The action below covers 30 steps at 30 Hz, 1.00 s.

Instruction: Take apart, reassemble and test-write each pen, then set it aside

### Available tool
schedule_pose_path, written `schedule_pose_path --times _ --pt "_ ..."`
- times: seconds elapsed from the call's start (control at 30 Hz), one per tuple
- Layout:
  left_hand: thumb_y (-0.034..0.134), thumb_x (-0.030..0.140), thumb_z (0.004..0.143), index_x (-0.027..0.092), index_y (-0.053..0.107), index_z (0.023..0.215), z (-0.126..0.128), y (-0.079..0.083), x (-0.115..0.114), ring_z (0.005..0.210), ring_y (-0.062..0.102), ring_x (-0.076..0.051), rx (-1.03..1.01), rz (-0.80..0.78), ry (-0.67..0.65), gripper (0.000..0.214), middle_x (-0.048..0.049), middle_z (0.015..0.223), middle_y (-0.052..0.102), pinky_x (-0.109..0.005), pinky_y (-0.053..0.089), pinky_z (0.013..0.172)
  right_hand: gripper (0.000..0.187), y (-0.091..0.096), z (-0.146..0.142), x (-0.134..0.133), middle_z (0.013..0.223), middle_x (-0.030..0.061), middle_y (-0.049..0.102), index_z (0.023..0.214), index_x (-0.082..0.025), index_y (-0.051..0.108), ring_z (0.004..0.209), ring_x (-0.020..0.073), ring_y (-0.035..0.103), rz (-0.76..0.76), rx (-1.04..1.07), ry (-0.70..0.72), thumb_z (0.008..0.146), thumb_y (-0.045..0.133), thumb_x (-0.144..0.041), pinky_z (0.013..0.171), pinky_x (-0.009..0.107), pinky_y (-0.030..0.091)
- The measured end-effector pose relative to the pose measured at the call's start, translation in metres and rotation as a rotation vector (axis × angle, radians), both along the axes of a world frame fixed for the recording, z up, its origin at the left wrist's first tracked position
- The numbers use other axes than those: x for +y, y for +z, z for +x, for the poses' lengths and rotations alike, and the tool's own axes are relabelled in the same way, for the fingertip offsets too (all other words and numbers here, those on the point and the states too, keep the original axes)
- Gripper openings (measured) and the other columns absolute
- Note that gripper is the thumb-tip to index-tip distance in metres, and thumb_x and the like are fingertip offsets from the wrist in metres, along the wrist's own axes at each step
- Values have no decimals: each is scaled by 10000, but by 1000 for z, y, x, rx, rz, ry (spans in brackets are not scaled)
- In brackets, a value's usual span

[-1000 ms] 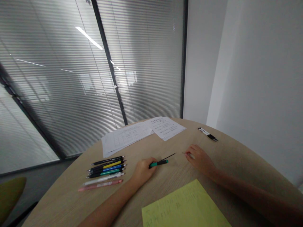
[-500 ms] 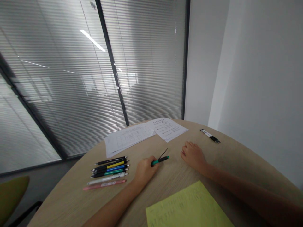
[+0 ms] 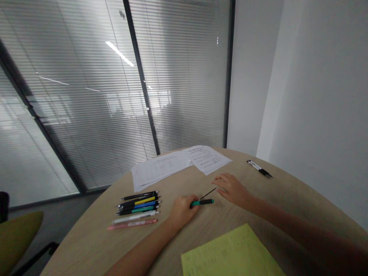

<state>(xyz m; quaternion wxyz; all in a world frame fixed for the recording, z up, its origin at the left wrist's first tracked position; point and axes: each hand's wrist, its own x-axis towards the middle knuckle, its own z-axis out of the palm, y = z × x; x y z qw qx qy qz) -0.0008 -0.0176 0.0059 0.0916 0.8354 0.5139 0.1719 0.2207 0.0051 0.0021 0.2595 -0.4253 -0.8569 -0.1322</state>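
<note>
Round wooden table (image 3: 258, 191), yellow sheet (image 3: 230, 255) at its near edge. Left hand (image 3: 182, 211) is curled around a green pen (image 3: 202, 202) mid-table; right hand (image 3: 232, 188), fingers loosely spread and holding nothing, touches a thin black refill (image 3: 208, 193) just beside it.

The table (image 3: 86, 245) is pale beige with a fine wood grain. The pen part (image 3: 202, 202) in the left hand (image 3: 182, 210) is teal green, with a thin black rod (image 3: 208, 193) beside it. The row of pens (image 3: 137, 207) shows black, yellow, blue, green, white and pink. The near sheet (image 3: 230, 255) is light yellow-green. The far papers (image 3: 172, 165) are white with dark print. The two pens (image 3: 259, 169) far right are black and white. The blinds (image 3: 86, 96) have grey horizontal stripes.
</note>
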Motion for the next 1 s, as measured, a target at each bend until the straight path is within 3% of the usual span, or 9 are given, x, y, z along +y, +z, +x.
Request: schedule_pose_path --times 0.17,0.37,0.53,0.8,1.0 --pt "456 170 717 193 644 833 -2 -4 2 657 590 -147 -22 9 -53 222 -21 710 665 -202 394 596 135 -1 -7 -5 744 27 606 737 -196 620 774 173 514 -19 -67 79 791 500 -166 726 315 373" --pt "448 176 723 185 643 831 -3 -7 4 637 587 -146 -47 22 -91 222 -23 706 664 -204 398 598 143 -1 -5 -11 844 40 605 861 -196 609 840 177 512 -25 17 32 753 540 -133 752 310 371" --pt "442 162 724 176 641 830 -2 -7 4 653 589 -146 -64 20 -116 226 -26 714 661 -200 397 599 90 -2 -5 -9 796 31 594 715 -191 608 795 171 510 -29 -55 26 759 541 -150 724 298 368" --pt "450 161 712 172 644 785 -3 -6 5 624 565 -141 -74 11 -97 208 -19 677 645 -201 385 583 100 -9 -4 -12 730 7 625 725 -191 601 764 160 539 -170 -28 61 738 537 -116 724 292 366" --pt "475 181 696 203 578 997 -2 -7 6 551 525 -117 -180 7 -42 320 34 593 581 -190 365 535 131 -16 3 -14 740 28 622 750 -180 593 754 160 544 -191 78 8 716 503 -91 736 289 371"
